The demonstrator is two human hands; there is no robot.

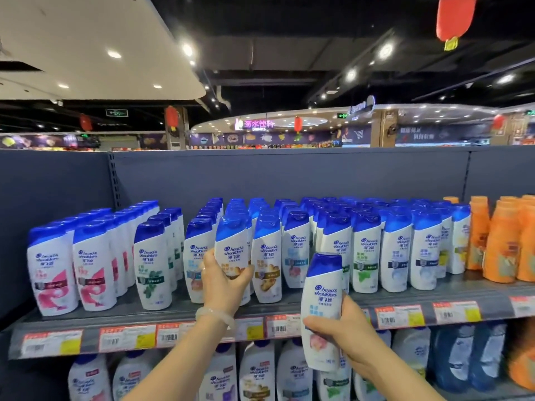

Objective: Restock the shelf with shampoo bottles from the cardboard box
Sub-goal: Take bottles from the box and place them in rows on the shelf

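My left hand [224,280] grips a white shampoo bottle with a blue cap and an orange-brown label [233,250], held upright at the front of the top shelf [185,312] between neighbouring rows. My right hand [343,324] holds a second white, blue-capped bottle with a pink flower label [321,302] upright in front of the shelf edge, lower and to the right. Rows of the same white bottles [366,250] fill the shelf. The cardboard box is out of view.
Orange bottles [498,244] stand at the shelf's right end. Price tags [127,338] line the shelf edge. A lower shelf holds larger white bottles [257,371] and blue ones [469,357]. A grey back panel [289,175] rises behind the rows. A bracelet [214,315] circles my left wrist.
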